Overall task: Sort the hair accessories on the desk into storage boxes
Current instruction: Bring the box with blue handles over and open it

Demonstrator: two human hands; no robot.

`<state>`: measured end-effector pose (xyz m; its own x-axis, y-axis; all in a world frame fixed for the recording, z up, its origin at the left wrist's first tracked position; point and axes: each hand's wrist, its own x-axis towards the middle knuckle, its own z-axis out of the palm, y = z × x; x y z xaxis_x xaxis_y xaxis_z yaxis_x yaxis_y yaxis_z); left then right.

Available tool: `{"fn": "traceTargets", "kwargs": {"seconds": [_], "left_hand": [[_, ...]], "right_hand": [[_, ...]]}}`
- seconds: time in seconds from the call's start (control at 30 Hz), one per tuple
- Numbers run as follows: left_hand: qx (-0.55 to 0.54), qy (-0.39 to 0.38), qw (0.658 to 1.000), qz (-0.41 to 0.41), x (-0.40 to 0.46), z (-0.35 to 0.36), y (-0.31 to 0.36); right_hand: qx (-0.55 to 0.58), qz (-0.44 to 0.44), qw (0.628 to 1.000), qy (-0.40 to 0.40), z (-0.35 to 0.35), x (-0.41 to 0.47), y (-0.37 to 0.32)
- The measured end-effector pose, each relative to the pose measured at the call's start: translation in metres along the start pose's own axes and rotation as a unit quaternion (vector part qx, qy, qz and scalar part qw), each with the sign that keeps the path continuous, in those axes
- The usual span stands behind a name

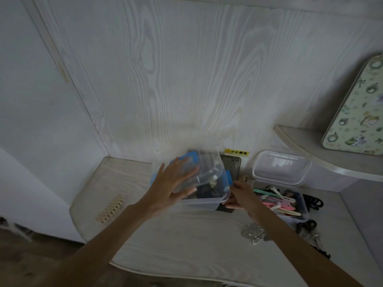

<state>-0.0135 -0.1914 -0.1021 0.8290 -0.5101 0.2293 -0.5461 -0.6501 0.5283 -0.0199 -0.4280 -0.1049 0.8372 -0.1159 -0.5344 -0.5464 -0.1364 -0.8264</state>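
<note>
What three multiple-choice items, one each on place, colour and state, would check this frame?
1. Where is the comb on the desk?
A. left of both boxes
B. inside a box
C. on the shelf

2. What colour are the latches on the box being handled?
A. red
B. blue
C. green

3. How is the left hand?
A. fist, holding nothing
B. pinching a clip
C. fingers straight against the lid

Key: 1 A, it lies alone at the desk's left edge; 2 B, blue tabs show on the lid's sides; 3 C, spread fingers lie flat on the clear lid.
</note>
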Motion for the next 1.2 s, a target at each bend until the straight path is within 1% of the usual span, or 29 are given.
{"fn": "traceTargets", "kwargs": {"seconds": [0.03, 0.07, 0.13, 0.17, 0.2, 0.23, 0.27, 0.3, 0.33, 0.37, 0.4, 0.47, 0.5, 0.57, 0.6, 0.63, 0.67, 0.7, 0.77, 0.83, 0.87, 0.9, 0.93, 0.97, 1.03, 1.1, 1.2], "left_hand": [[-0.062, 0.050, 0.997, -0.019, -0.001, -0.005, 0.001], [-0.130, 0.097, 0.985, -0.055, -0.001, -0.011, 0.004], [-0.244, 0.203, 0.938, -0.136, -0.006, -0.020, 0.006], [-0.261, 0.266, 0.912, -0.171, -0.010, -0.024, 0.003], [-0.243, 0.321, 0.891, -0.209, -0.016, -0.026, -0.004], [-0.194, 0.369, 0.876, -0.243, -0.022, -0.027, -0.012], [-0.115, 0.410, 0.863, -0.272, -0.029, -0.029, -0.026], [-0.033, 0.429, 0.853, -0.295, -0.035, -0.031, -0.040], [0.034, 0.421, 0.847, -0.323, -0.042, -0.030, -0.058], [0.079, 0.382, 0.848, -0.360, -0.046, -0.029, -0.075], [0.105, 0.319, 0.855, -0.395, -0.051, -0.026, -0.091], [0.137, 0.185, 0.867, -0.441, -0.057, -0.020, -0.120], [0.156, 0.123, 0.869, -0.454, -0.058, -0.017, -0.132], [0.194, 0.016, 0.870, -0.454, -0.059, -0.015, -0.150], [0.207, -0.020, 0.870, -0.448, -0.059, -0.014, -0.156], [0.213, -0.038, 0.868, -0.447, -0.060, -0.014, -0.160], [0.215, -0.034, 0.868, -0.446, -0.062, -0.015, -0.163], [0.216, -0.011, 0.871, -0.441, -0.064, -0.016, -0.164], [0.215, 0.058, 0.886, -0.406, -0.071, -0.020, -0.161], [0.210, 0.137, 0.903, -0.348, -0.080, -0.023, -0.152], [0.207, 0.175, 0.905, -0.329, -0.085, -0.024, -0.144], [0.196, 0.196, 0.904, -0.326, -0.091, -0.026, -0.134], [0.182, 0.205, 0.901, -0.336, -0.101, -0.027, -0.123], [0.163, 0.195, 0.900, -0.356, -0.109, -0.027, -0.114], [0.130, 0.151, 0.896, -0.397, -0.127, -0.023, -0.102], [0.129, 0.124, 0.892, -0.414, -0.142, -0.016, -0.097], [0.143, 0.126, 0.889, -0.416, -0.149, -0.009, -0.097]], "right_hand": [[0.014, 0.007, 1.000, 0.002, -0.001, 0.000, 0.000], [0.022, 0.010, 1.000, -0.002, -0.001, 0.001, 0.000], [0.018, 0.013, 1.000, -0.016, -0.003, 0.001, 0.001], [0.015, 0.014, 1.000, -0.020, -0.003, 0.002, 0.002], [0.018, 0.018, 1.000, -0.018, -0.004, 0.004, 0.004], [0.024, 0.022, 0.999, -0.015, -0.005, 0.004, 0.005], [0.028, 0.025, 0.999, -0.015, -0.004, 0.006, 0.006], [0.027, 0.026, 0.999, -0.016, -0.006, 0.007, 0.004], [0.021, 0.028, 0.999, -0.019, -0.005, 0.008, 0.003], [0.017, 0.030, 0.999, -0.022, -0.006, 0.008, -0.001], [0.010, 0.034, 0.999, -0.027, -0.006, 0.009, -0.003], [-0.001, 0.037, 0.999, -0.037, -0.006, 0.012, -0.006], [-0.004, 0.037, 0.999, -0.040, -0.007, 0.012, -0.007], [-0.010, 0.028, 0.999, -0.042, -0.008, 0.012, -0.008], [-0.016, 0.022, 0.999, -0.046, -0.009, 0.012, -0.007], [-0.023, 0.016, 0.998, -0.055, -0.011, 0.010, -0.007], [-0.030, 0.012, 0.997, -0.066, -0.013, 0.007, -0.008], [-0.032, 0.007, 0.996, -0.077, -0.014, 0.005, -0.009], [-0.030, 0.001, 0.994, -0.101, -0.014, -0.002, -0.012], [-0.026, -0.015, 0.991, -0.130, -0.010, -0.011, -0.018], [-0.023, -0.024, 0.989, -0.142, -0.006, -0.014, -0.021], [-0.023, -0.028, 0.987, -0.154, -0.001, -0.017, -0.024], [-0.028, -0.028, 0.985, -0.169, 0.005, -0.019, -0.026], [-0.034, -0.023, 0.983, -0.182, 0.012, -0.018, -0.026], [-0.057, -0.003, 0.978, -0.200, 0.029, -0.012, -0.021], [-0.096, 0.013, 0.974, -0.203, 0.048, -0.005, -0.009], [-0.132, 0.039, 0.969, -0.205, 0.069, 0.004, 0.014]]}}
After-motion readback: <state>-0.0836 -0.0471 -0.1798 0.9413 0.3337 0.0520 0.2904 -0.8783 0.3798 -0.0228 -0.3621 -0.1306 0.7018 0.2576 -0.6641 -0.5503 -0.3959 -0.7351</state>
